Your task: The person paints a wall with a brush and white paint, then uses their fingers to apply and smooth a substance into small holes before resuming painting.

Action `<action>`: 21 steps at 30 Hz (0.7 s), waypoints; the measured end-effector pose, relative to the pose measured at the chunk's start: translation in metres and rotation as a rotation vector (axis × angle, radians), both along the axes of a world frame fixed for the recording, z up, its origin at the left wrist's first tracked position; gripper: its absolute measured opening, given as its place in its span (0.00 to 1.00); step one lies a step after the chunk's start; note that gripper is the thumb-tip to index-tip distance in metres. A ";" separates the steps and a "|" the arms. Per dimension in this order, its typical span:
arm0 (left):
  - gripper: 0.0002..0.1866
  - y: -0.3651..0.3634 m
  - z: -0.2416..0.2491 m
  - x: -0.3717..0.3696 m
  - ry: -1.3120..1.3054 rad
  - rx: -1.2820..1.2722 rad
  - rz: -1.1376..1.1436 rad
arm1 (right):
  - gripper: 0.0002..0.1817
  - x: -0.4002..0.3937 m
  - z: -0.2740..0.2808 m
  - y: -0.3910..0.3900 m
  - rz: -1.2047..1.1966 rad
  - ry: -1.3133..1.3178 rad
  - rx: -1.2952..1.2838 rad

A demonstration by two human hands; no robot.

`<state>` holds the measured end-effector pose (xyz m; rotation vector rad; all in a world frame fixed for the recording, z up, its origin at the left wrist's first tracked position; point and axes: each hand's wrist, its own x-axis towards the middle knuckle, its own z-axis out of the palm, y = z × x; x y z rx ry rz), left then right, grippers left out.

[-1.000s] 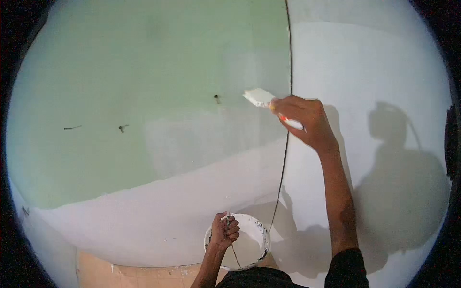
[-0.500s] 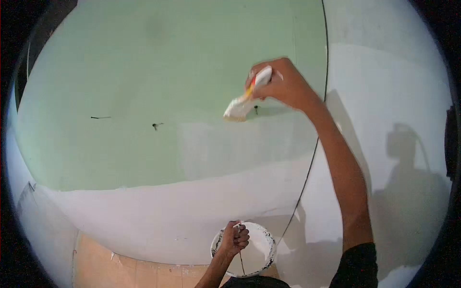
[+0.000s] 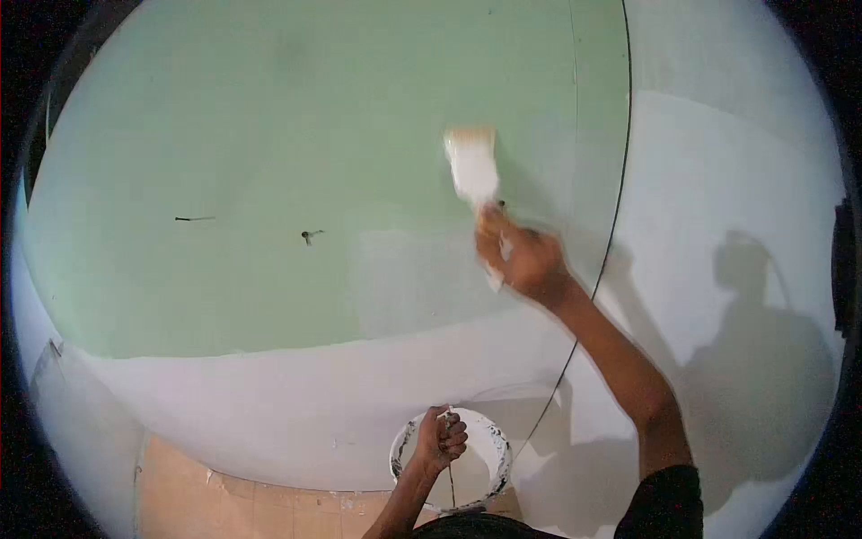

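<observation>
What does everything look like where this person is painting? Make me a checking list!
Surface: green wall, lower part already white; white wall beside it.
Job's things: brush with white paint against the green wall; white paint bucket below.
Clutter: two small dark marks on the green wall.
Grippers: right hand grips the brush handle; left hand grips the bucket's handle.
Cables: thin dark line down the corner; cannot tell if cable.
Surroundings: tan floor tiles; the person's shadow.

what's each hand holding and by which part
The right hand grips a paintbrush by its handle, bristles up against the green wall. The left hand holds the paint bucket by its wire handle.
</observation>
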<state>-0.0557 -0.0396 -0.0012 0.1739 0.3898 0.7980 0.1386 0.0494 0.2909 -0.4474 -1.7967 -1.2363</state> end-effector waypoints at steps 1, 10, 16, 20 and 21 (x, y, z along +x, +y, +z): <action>0.18 0.000 -0.002 -0.002 -0.033 0.008 -0.017 | 0.08 0.002 -0.047 0.014 -0.106 -0.053 -0.076; 0.18 0.002 0.004 0.001 0.056 0.028 -0.003 | 0.07 0.009 -0.046 -0.066 0.155 0.167 -0.575; 0.18 0.006 -0.006 0.003 0.078 0.024 0.006 | 0.04 0.011 0.050 -0.040 0.164 0.644 -1.023; 0.18 0.010 -0.013 0.005 0.078 0.034 0.007 | 0.04 0.006 0.086 -0.021 0.403 0.647 -1.013; 0.18 0.013 -0.013 0.006 0.076 0.041 0.004 | 0.04 0.004 0.096 -0.021 0.401 0.612 -0.919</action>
